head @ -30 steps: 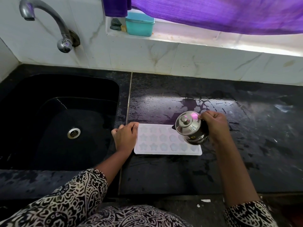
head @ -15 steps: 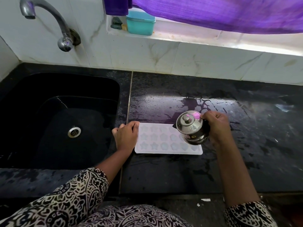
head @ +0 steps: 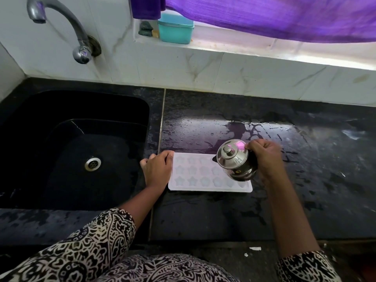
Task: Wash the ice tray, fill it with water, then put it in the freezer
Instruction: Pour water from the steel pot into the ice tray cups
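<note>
Pose unchanged: right hand (head: 264,157) grips tilted steel pot (head: 234,160) over ice tray (head: 195,181), left hand (head: 157,169) holds its edge.

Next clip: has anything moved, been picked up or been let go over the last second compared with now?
Nothing visibly changed. The right hand still grips the small lidded steel kettle, tilted over the right end of the white star-mould ice tray. The left hand stays curled at the tray's left edge on the wet black counter. Whether water is pouring cannot be seen.
</note>
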### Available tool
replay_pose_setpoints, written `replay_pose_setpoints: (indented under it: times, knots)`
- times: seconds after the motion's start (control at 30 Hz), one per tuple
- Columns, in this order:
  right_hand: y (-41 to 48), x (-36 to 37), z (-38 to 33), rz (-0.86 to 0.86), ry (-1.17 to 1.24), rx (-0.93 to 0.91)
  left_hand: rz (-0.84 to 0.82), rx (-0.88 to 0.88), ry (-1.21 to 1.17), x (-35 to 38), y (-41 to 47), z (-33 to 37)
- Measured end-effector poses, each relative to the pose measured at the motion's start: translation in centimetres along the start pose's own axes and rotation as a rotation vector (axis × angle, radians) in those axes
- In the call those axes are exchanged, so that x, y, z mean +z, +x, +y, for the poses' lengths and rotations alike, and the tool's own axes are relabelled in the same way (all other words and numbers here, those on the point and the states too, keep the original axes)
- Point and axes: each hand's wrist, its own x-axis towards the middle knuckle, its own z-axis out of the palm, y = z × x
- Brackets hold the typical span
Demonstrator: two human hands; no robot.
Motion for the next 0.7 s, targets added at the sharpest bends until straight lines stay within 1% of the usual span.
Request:
replay_pose_setpoints:
  times: [0.1,0.3,0.4,0.6,0.7]
  knots:
    - [0.1,0.0,0.0,0.009,0.030,0.017,-0.007,-0.003,0.004,0.1,0.1,-0.1]
    - [0.3,-0.4,0.3,0.037,0.173,0.067,-0.011,-0.005,0.002,0.1,0.1,-0.2]
    - [0.1,-0.5,0.2,0.039,0.196,0.082,-0.012,-0.005,-0.002,0.1,0.1,-0.1]
    - [-0.1,-1.0,0.2,0.069,0.153,0.092,-0.009,-0.004,-0.006,0.1,0.0,-0.2]
    - [-0.4,-1.3,0.1,0.063,0.090,0.063,-0.014,-0.004,-0.001,0.0,0.1,-0.1]
